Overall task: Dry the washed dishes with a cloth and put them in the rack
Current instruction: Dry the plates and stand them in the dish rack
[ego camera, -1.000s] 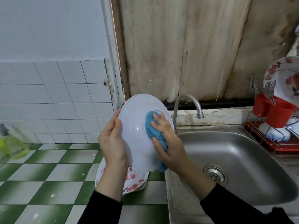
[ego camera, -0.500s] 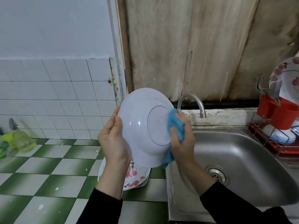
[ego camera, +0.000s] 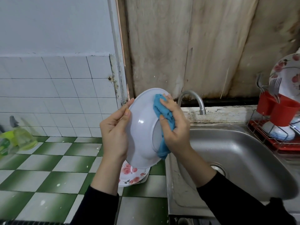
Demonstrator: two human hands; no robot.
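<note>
**Grips full: white plate (ego camera: 142,127) in one, blue cloth (ego camera: 162,111) in the other**

The left hand (ego camera: 113,135) holds the plate on edge by its left rim, thumb on the underside, above the tiled worktop (ego camera: 65,168). The right hand (ego camera: 176,132) clutches the cloth, bunched against the plate's underside. Flowered plates (ego camera: 131,176) lie beneath; the sink (ego camera: 235,151) is beside them and the rack (ego camera: 255,127) beyond it.

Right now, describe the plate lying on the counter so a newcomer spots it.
Find the steel sink; just left of its rim, on the green-and-white checkered counter, the counter plate lies flat below the plain white plate being wiped. Red flowers set it apart from that one; lying flat sets it apart from the upright flowered plate in the rack.
</note>
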